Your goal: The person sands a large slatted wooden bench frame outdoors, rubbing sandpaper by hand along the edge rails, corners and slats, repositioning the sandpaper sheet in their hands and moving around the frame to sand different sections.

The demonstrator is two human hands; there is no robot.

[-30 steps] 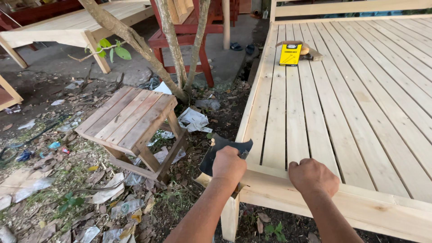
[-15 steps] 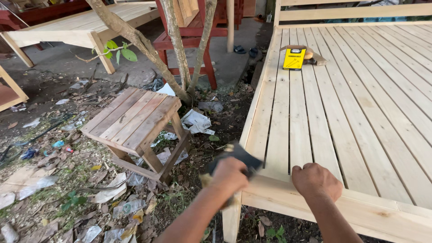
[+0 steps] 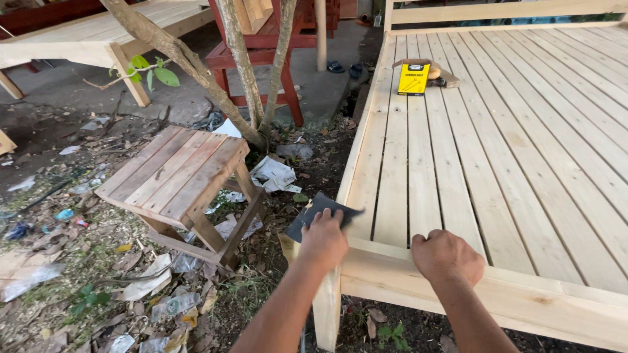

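My left hand grips a dark sheet of sandpaper and presses it against the near left corner of a pale slatted wooden bed frame. The sheet sticks out above my fingers, over the corner post. My right hand is closed into a fist and rests on the frame's near rail, a short way right of the corner, with nothing visible in it.
A small slatted wooden stool stands on littered ground to the left. Thin tree trunks rise behind it. A yellow box lies far up on the slats. Another wooden platform and red furniture stand at the back.
My left hand with the sandpaper has slid along the corner, dipping lower and coming back up. My right hand has stayed on the rail. The view has shifted slightly.
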